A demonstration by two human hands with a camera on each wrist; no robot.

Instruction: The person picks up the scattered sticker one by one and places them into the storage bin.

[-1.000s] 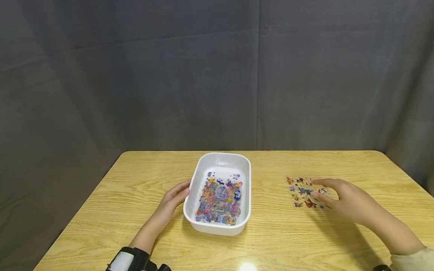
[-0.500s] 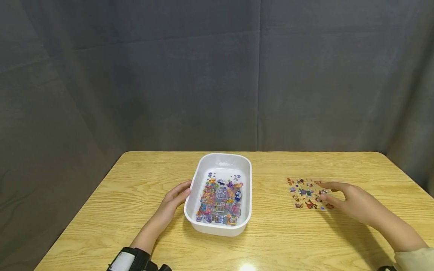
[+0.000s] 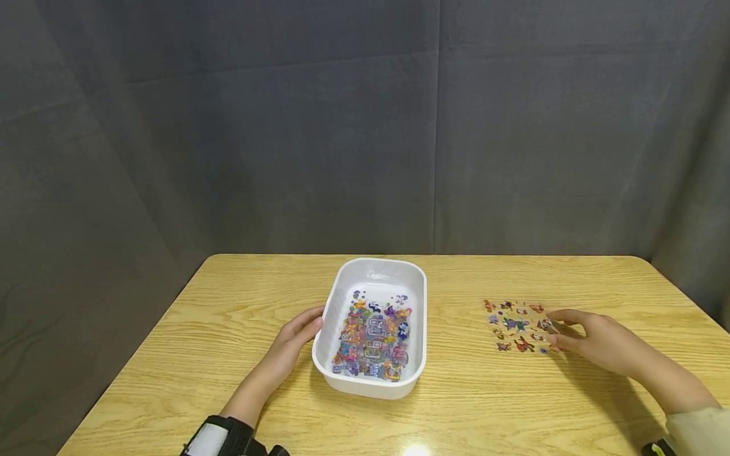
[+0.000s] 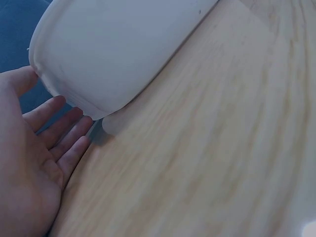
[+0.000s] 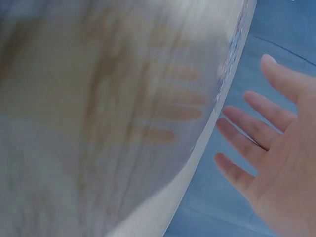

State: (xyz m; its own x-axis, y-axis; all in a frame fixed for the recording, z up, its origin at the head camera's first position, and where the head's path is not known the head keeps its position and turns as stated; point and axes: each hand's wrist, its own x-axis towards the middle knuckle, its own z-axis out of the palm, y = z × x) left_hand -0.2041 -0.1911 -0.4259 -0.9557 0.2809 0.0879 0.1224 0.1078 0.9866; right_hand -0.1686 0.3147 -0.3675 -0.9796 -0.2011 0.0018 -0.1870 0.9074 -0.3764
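Observation:
In the head view, a white plastic tray (image 3: 376, 387) stands mid-table with several clear, colourful sticker sheets (image 3: 371, 342) overlapping inside. My left hand (image 3: 293, 339) touches its left side, thumb by the rim. The left wrist view shows the fingers of this left hand (image 4: 39, 143) fairly straight, tips against the tray's outer wall (image 4: 113, 54). A transparent sheet with small cartoon stickers (image 3: 515, 324) lies flat on the right of the table. Over its right edge, my right hand (image 3: 599, 342) has thumb and fingers apart, with nothing held between them.
The light wood-grain table (image 3: 456, 405) has rounded far corners. Behind it hangs a dark grey curtain (image 3: 319, 139). A black wrist strap (image 3: 228, 437) is on my left forearm, and a pale sleeve (image 3: 698, 430) covers the right one.
My right hand has moved to the right across the sticker sheet, uncovering more of it. My left hand stays at the tray's side.

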